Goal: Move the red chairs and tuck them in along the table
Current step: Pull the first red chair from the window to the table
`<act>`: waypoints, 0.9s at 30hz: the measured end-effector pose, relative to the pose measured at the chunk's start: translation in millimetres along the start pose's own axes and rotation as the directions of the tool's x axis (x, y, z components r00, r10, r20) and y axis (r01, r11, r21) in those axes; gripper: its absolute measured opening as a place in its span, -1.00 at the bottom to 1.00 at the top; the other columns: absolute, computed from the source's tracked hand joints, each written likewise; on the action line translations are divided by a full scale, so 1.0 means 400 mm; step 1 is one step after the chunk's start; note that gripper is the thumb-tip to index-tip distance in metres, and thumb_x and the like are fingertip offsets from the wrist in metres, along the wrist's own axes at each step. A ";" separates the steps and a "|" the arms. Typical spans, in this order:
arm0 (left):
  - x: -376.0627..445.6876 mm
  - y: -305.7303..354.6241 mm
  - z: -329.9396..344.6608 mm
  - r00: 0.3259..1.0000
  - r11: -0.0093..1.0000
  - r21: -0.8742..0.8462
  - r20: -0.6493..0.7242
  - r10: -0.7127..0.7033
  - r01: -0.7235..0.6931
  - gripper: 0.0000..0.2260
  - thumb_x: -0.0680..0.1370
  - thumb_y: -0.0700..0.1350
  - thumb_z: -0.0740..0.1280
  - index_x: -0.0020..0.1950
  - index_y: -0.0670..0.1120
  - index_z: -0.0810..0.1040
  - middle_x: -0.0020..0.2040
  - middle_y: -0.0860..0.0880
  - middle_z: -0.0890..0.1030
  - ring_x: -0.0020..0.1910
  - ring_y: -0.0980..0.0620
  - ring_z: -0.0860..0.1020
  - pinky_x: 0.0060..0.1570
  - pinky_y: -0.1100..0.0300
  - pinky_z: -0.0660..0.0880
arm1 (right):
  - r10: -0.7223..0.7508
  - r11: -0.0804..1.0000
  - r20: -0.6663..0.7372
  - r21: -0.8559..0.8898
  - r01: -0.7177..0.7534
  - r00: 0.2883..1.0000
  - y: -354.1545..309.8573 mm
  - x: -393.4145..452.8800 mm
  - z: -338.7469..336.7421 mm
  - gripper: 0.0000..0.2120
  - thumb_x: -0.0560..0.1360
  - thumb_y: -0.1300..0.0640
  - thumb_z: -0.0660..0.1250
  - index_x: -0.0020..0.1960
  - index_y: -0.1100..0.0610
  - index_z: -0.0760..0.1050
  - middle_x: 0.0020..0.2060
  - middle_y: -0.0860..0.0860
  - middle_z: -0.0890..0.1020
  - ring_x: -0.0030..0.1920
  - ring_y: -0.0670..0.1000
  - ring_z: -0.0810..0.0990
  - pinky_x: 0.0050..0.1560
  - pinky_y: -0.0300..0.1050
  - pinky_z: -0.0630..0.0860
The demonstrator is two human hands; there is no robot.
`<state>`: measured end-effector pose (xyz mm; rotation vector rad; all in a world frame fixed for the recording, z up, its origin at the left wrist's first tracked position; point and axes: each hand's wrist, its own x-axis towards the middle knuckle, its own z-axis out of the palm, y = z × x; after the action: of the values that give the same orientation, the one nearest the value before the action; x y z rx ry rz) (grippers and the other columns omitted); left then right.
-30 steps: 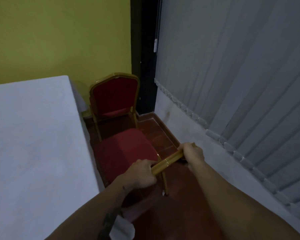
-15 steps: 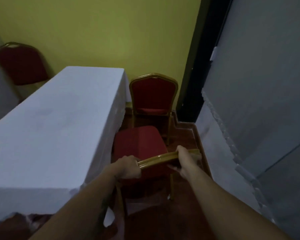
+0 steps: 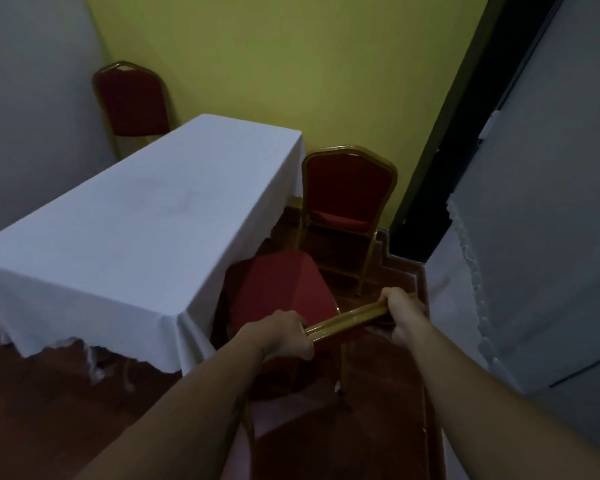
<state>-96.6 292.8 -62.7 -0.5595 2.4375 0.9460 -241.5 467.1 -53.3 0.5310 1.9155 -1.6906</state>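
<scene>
A red chair with a gold frame (image 3: 278, 289) stands beside the right long side of the table (image 3: 146, 216), its seat partly under the white cloth's edge. My left hand (image 3: 284, 336) grips the left end of its gold top rail (image 3: 347, 320). My right hand (image 3: 400, 308) grips the rail's right end. A second red chair (image 3: 349, 188) stands just beyond it, facing me, near the table's far right corner. A third red chair (image 3: 132, 98) stands at the table's far left, against the wall.
The yellow wall (image 3: 291, 64) closes the far end. Grey vertical blinds (image 3: 551, 202) and a dark door frame (image 3: 458, 133) line the right side, leaving a narrow strip of red-brown floor (image 3: 378, 427) between table and blinds.
The view has swung left, bringing the whole table and the far-left chair into sight. The held chair has turned and moved closer to the table's side, both hands still on its rail.
</scene>
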 end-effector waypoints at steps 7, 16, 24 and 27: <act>-0.003 0.037 0.029 0.984 0.986 -0.084 -0.090 -0.154 0.146 -0.60 0.22 0.05 0.40 0.01 -0.02 0.67 -0.08 -0.05 0.70 -0.10 -0.05 0.67 -0.07 0.05 0.62 | -0.067 0.989 0.150 -0.123 0.086 0.986 -0.050 0.060 0.012 -0.47 0.47 0.30 0.32 0.39 0.20 0.23 -0.06 0.24 0.61 -0.16 0.18 0.68 -0.32 0.10 0.66; 0.018 0.126 0.096 0.886 0.902 -0.364 -0.304 -0.350 0.232 -0.60 0.33 -0.01 0.44 0.17 0.08 0.67 -0.01 -0.05 0.69 -0.04 -0.03 0.65 0.02 0.08 0.63 | -0.058 0.969 0.303 -0.211 0.127 0.951 -0.134 0.182 0.025 -0.35 0.47 0.27 0.32 0.49 0.17 0.13 0.20 0.26 0.52 0.07 0.21 0.65 -0.46 0.08 0.63; 0.087 0.171 0.079 0.874 0.890 -0.347 -0.277 -0.399 0.297 -0.56 0.43 -0.01 0.37 0.32 0.06 0.57 0.11 -0.07 0.63 0.05 -0.10 0.63 0.12 -0.01 0.60 | 0.032 0.995 0.352 -0.098 0.003 0.935 -0.144 0.190 0.055 -0.26 0.44 0.08 0.50 0.50 0.16 0.22 0.23 0.21 0.54 0.14 0.27 0.61 0.06 0.23 0.63; 0.121 0.183 0.068 0.870 0.865 -0.332 -0.194 -0.453 0.376 -0.51 0.39 -0.05 0.35 0.34 0.01 0.54 0.09 -0.07 0.62 0.02 -0.10 0.64 0.11 -0.02 0.62 | -0.039 0.981 0.432 -0.156 0.117 0.901 -0.104 0.165 0.062 -0.20 0.46 0.16 0.48 0.53 0.11 0.08 0.24 0.18 0.52 0.20 0.24 0.58 0.25 0.36 0.54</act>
<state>-166.4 351.9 -69.5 -1.3401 2.2592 1.0887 -315.5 433.4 -63.4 0.0046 1.7525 -1.5084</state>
